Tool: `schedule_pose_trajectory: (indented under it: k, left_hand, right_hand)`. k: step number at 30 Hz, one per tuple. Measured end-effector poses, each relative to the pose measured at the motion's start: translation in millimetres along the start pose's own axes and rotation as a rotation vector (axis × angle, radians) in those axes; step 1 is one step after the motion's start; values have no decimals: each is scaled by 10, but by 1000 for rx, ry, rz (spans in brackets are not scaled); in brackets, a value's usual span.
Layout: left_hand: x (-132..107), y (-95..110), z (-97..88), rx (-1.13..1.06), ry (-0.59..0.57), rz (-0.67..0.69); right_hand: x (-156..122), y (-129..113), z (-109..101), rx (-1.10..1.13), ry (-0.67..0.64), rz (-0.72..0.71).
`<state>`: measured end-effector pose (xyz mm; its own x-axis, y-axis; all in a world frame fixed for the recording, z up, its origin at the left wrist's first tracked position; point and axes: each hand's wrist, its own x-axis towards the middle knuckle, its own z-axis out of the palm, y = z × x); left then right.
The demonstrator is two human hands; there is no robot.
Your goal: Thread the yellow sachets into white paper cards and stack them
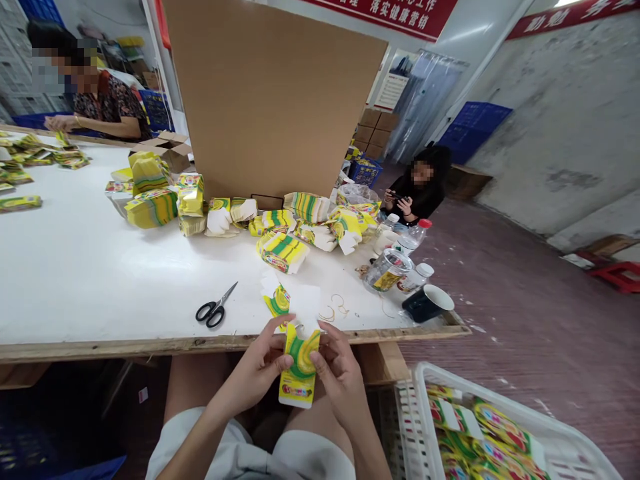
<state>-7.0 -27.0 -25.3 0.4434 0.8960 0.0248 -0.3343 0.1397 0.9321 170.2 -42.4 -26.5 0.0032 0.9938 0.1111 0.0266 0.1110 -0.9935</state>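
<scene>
Left grip (270,353) and right grip (340,357) are clamped on a yellow-and-green printed paperboard carton (301,365) at the six o'clock edge of the white tabletop (100,280).
At four o'clock from it, a white perforated plastic basket (424,413) holds similar printed cartons (505,430); at two o'clock stands a dark, pale-lined mug (417,305), and nearer one o'clock a clear round plastic jar (389,272), contents unclear.
</scene>
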Motion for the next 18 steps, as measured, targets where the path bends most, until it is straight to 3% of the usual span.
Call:
schedule_pose_trajectory:
  k: [5,9,13,16,18]
  left_hand:
    - [-9,-23,27,-176,-125,-70]
    - [-7,-55,41,-183,-100,-119]
    - [18,-94,21,-103,-92,-113]
    - [44,-134,12,78,8,-32]
    - [53,-158,14,190,73,10]
  right_hand:
    - [62,-140,-130,-38,-148,45]
    - [77,-117,-112,-135,-33,-27]
    - [66,-19,-82,-76,151,-32]
    - [66,-5,-138,-25,281,8]
    - [62,-38,-185,-49,244,70]
